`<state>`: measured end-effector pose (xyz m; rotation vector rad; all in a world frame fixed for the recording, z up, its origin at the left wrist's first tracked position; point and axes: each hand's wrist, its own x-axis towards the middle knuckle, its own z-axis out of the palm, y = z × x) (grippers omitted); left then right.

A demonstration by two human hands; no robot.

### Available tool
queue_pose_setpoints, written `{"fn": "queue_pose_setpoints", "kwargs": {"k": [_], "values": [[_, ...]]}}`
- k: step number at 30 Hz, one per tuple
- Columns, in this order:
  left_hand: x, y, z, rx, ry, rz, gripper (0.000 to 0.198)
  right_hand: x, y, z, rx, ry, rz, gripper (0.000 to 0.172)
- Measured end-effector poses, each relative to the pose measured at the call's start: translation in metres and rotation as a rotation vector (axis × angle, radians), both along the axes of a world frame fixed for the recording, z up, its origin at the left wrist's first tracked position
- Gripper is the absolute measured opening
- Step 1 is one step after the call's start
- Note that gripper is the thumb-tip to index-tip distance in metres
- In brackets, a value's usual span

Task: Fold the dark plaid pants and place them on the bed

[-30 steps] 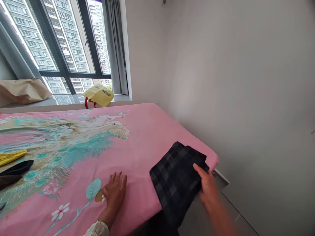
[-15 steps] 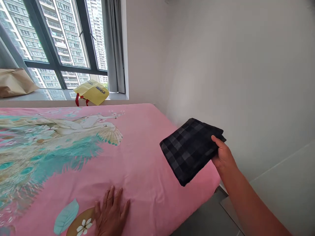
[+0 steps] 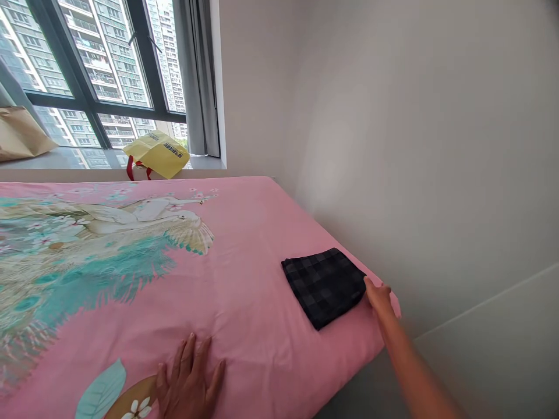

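A folded black-and-grey checked cloth (image 3: 324, 286) lies nearly flat over the pink bedspread (image 3: 248, 233), close to the bed's right edge. My right hand (image 3: 379, 295) is closed on the cloth's right corner, the thumb along the edge and the other fingers largely hidden. Palm down, my left hand (image 3: 187, 378) rests on the bedspread at the bottom of the view, its fingers stretched and apart. Beside it are a printed teal leaf and a white flower.
Beyond the bed, a yellow bag (image 3: 159, 154) with red handles and a brown paper bag (image 3: 21, 134) sit on the windowsill (image 3: 82, 158). A grey curtain (image 3: 198, 75) hangs by the window. The wall (image 3: 393, 145) runs along the right.
The checked cloth, held up and tilted before, has come down onto the bed with my right hand still at its right corner. My left hand stays flat on the bedspread.
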<state>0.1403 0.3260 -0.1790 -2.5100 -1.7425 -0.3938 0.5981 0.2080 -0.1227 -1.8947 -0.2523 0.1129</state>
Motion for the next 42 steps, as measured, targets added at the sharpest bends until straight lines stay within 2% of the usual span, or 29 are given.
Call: {"fn": "queue_pose_setpoints", "kwargs": {"k": [2,4,6,8,11,14,19,22,24,26,28,30,32,35,37,38,39,41,42], "values": [[0.0,-0.001,0.001,-0.007,0.011,-0.003,0.056,-0.006,0.01,0.013,-0.142,-0.226,0.002,0.064],[0.0,-0.001,0.003,-0.012,0.028,0.0,0.057,-0.013,0.025,0.02,-0.365,-0.532,0.124,0.059],[0.0,-0.002,0.005,-0.018,0.043,0.012,0.057,-0.017,0.041,0.018,-0.59,-0.73,0.242,0.056],[-0.001,-0.002,0.006,-0.022,0.049,0.021,0.057,-0.013,0.055,0.007,-0.765,-0.666,0.303,0.06],[-0.001,-0.002,0.006,-0.028,0.039,0.022,0.057,0.002,0.065,-0.013,-0.99,-0.429,0.392,0.069],[-0.001,-0.002,0.007,-0.034,0.016,0.012,0.056,0.016,0.068,-0.022,-1.093,-0.347,0.466,0.074],[-0.003,-0.005,0.01,-0.012,-0.02,-0.007,0.054,0.024,0.065,-0.025,-1.026,-0.492,0.328,0.078],[-0.004,-0.006,0.01,-0.004,-0.038,-0.005,0.053,0.02,0.067,-0.021,-1.092,-0.411,0.365,0.079],[-0.004,-0.006,0.008,0.012,-0.06,-0.013,0.052,0.009,0.077,-0.011,-1.09,-0.425,0.333,0.078],[-0.005,-0.005,0.006,0.027,-0.087,-0.03,0.051,-0.014,0.093,-0.002,-1.006,-0.576,0.346,0.075],[-0.005,-0.005,0.005,0.024,-0.115,-0.042,0.051,-0.042,0.112,-0.001,-0.9,-0.747,0.501,0.069],[-0.007,-0.006,0.008,-0.001,-0.147,-0.045,0.051,-0.069,0.126,-0.012,-0.875,-0.775,0.7,0.065],[-0.009,-0.012,0.013,-0.056,-0.186,-0.056,0.05,-0.085,0.128,-0.027,-0.921,-0.71,0.79,0.065],[-0.014,-0.024,0.026,-0.183,-0.273,-0.067,0.052,-0.089,0.12,-0.051,-0.93,-0.684,0.777,0.068],[-0.019,-0.031,0.033,-0.267,-0.346,-0.067,0.056,-0.099,0.121,-0.064,-0.902,-0.673,0.652,0.074],[-0.021,-0.033,0.036,-0.301,-0.383,-0.07,0.056,-0.113,0.124,-0.07,-0.839,-0.708,0.617,0.077],[-0.023,-0.036,0.038,-0.329,-0.42,-0.075,0.055,-0.136,0.128,-0.076,-0.754,-0.77,0.683,0.078],[-0.025,-0.039,0.04,-0.375,-0.49,-0.079,0.053,-0.204,0.132,-0.083,-0.596,-0.836,0.9,0.078],[-0.024,-0.04,0.04,-0.39,-0.517,-0.074,0.052,-0.245,0.132,-0.084,-0.568,-0.81,0.999,0.076]]}}
